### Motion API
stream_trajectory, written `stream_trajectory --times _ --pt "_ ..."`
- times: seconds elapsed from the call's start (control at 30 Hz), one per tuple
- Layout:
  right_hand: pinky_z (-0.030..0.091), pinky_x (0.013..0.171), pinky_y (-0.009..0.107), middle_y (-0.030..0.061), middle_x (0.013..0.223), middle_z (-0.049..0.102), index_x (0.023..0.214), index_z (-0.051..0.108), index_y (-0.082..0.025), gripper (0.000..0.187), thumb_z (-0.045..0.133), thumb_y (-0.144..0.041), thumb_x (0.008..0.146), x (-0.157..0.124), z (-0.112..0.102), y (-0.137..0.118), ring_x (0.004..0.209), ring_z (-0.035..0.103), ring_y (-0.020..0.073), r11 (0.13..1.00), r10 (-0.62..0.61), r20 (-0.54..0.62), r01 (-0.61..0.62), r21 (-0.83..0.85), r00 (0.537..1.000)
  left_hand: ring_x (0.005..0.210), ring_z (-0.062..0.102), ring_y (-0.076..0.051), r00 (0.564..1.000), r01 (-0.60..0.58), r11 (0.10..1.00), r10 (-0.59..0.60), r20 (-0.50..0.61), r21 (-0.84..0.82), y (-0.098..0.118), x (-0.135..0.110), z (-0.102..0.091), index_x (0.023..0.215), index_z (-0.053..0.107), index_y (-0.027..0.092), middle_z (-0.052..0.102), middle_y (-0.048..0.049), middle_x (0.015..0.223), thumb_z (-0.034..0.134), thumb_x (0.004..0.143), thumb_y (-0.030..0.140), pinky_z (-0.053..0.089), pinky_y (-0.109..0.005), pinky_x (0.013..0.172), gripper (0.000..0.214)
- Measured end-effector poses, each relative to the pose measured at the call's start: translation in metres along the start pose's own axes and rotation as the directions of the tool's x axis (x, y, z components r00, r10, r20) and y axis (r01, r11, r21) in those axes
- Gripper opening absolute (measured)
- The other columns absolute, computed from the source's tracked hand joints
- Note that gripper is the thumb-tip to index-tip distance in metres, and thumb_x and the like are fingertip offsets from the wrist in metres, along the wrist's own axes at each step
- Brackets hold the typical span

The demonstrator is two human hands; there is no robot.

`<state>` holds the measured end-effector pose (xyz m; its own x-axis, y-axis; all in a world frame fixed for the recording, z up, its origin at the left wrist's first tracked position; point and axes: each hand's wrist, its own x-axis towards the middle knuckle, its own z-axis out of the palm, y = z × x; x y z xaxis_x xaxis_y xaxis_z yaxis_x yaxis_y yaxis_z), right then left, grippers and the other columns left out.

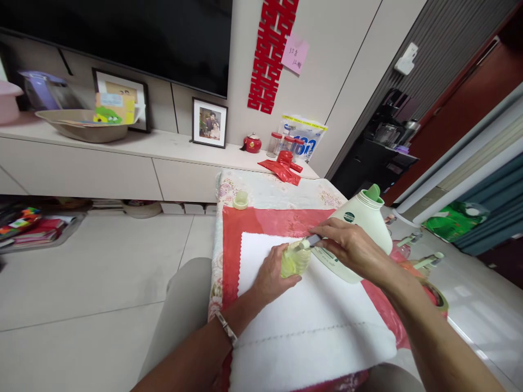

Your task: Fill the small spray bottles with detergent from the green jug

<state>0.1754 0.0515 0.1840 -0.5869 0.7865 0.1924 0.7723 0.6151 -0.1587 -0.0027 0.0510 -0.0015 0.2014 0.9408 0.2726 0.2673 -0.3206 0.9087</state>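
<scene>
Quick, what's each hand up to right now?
Left hand: closed around a small yellow-green bottle.
Right hand: pinching a thin dark object at the bottle's top.
</scene>
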Motion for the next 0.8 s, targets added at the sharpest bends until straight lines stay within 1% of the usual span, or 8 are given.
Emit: stream_trajectory --times 0.1,0.27,0.37,0.5,0.57,0.63,0.7,0.8 --pt "0.050 0.075 0.033 0.0068 0.093 0.069 0.109 0.071 -0.023 0.026 0.048 -0.034 0.100 0.006 -0.001 -0.003 0.085 0.065 0.0201 0.999 0.030 0.032 -0.029 -0.020 0.999 0.121 0.055 -0.033 1.000 0.010 1.000 -0.010 0.005 0.002 0.000 0.000 -0.001 0.133 0.045 0.023 0.055 -0.0104 0.128 0.079 0.067 0.020 0.044 -0.051 0.104 0.075" --pt "0.041 0.063 0.029 0.0021 0.076 0.068 0.091 0.070 -0.023 0.028 0.048 -0.039 0.100 0.012 -0.003 -0.013 0.067 0.060 0.0168 0.988 0.157 0.063 -0.155 -0.024 0.986 0.123 0.053 -0.031 1.000 0.011 1.000 -0.011 0.025 -0.007 0.002 0.000 -0.002 0.134 0.043 0.023 0.054 -0.0106 0.130 0.077 0.067 0.019 0.043 -0.049 0.105 0.076" --pt "0.039 0.060 0.029 0.0008 0.070 0.067 0.108 0.069 -0.023 0.028 0.049 -0.041 0.099 0.013 0.001 -0.016 0.063 0.060 0.0179 0.976 0.211 0.045 -0.208 -0.064 0.976 0.122 0.054 -0.031 1.000 0.010 1.000 -0.010 0.027 -0.009 0.002 0.000 -0.003 0.134 0.043 0.023 0.054 -0.0104 0.129 0.077 0.067 0.019 0.043 -0.049 0.104 0.075" --pt "0.040 0.060 0.030 0.0005 0.069 0.067 0.149 0.044 -0.023 0.058 0.052 -0.045 0.096 0.014 0.009 -0.018 0.067 0.064 0.0218 0.959 0.255 -0.027 -0.256 -0.123 0.967 0.121 0.054 -0.031 1.000 0.009 1.000 -0.009 0.019 -0.014 0.002 0.000 -0.002 0.133 0.044 0.024 0.055 -0.0100 0.128 0.077 0.066 0.019 0.043 -0.048 0.104 0.075" --pt "0.041 0.061 0.030 0.0000 0.069 0.067 0.152 0.041 -0.025 0.059 0.050 -0.044 0.097 0.014 0.009 -0.020 0.065 0.064 0.0210 0.962 0.246 -0.022 -0.246 -0.117 0.969 0.121 0.055 -0.031 1.000 0.009 1.000 -0.009 0.012 -0.019 0.001 0.000 -0.002 0.133 0.045 0.024 0.056 -0.0099 0.128 0.078 0.066 0.018 0.044 -0.048 0.103 0.074" --pt "0.042 0.061 0.029 0.0003 0.071 0.068 0.150 0.045 -0.027 0.052 0.043 -0.040 0.100 0.013 0.006 -0.021 0.064 0.063 0.0188 0.974 0.210 0.015 -0.208 -0.087 0.978 0.121 0.055 -0.031 1.000 0.010 1.000 -0.009 0.007 -0.024 0.000 0.000 -0.002 0.133 0.045 0.024 0.056 -0.0096 0.129 0.078 0.066 0.017 0.044 -0.048 0.103 0.075" --pt "0.044 0.063 0.028 0.0012 0.079 0.070 0.149 0.047 -0.028 0.050 0.038 -0.028 0.100 0.012 0.002 -0.020 0.066 0.064 0.0165 0.987 0.155 0.054 -0.152 -0.054 0.987 0.122 0.055 -0.031 1.000 0.011 1.000 -0.011 0.007 -0.029 0.001 -0.001 -0.002 0.133 0.045 0.025 0.055 -0.0094 0.130 0.078 0.066 0.017 0.044 -0.048 0.104 0.076" --pt "0.046 0.064 0.026 0.0032 0.099 0.072 0.149 0.046 -0.031 0.072 0.037 -0.003 0.084 0.011 -0.005 -0.017 0.071 0.064 0.0149 0.989 0.110 0.069 -0.102 -0.109 0.992 0.124 0.054 -0.031 1.000 0.013 0.999 -0.012 0.007 -0.036 0.002 -0.001 -0.002 0.133 0.045 0.025 0.055 -0.0098 0.132 0.078 0.066 0.017 0.043 -0.049 0.105 0.076"
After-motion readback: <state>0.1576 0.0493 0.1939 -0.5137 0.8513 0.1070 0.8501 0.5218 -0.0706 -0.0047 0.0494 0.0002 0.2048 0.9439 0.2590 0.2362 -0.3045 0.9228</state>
